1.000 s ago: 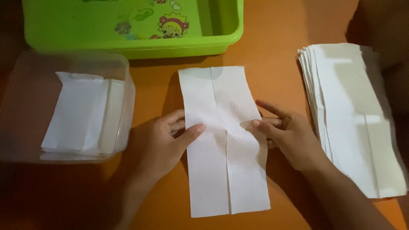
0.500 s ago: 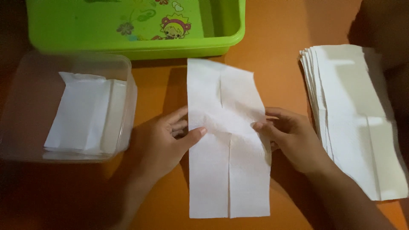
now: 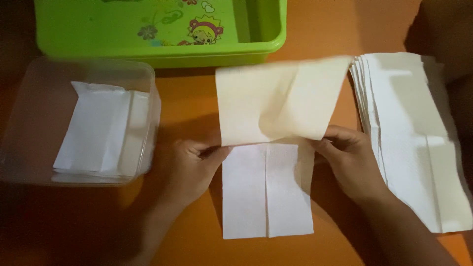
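Orange tabletop (image 3: 187,106) is seen, dimly lit. A clear tub (image 3: 148,88) (folded tissues inside) sits left. The white tissue (image 3: 266,192) lies centre, its far half lifted, pinched at each edge by left hand (image 3: 189,170) and right hand (image 3: 347,165).

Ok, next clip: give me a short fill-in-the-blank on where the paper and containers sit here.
1. Both hands, left hand and right hand, hold the white tissue sheet, whose far half is ____ off the table.
2. Folded tissues lie inside the ____ plastic box.
3. The stack of unfolded tissues lies beside the ____ hand.
4. The tray at the far edge is ____.

Missing words: lifted; clear; right; green
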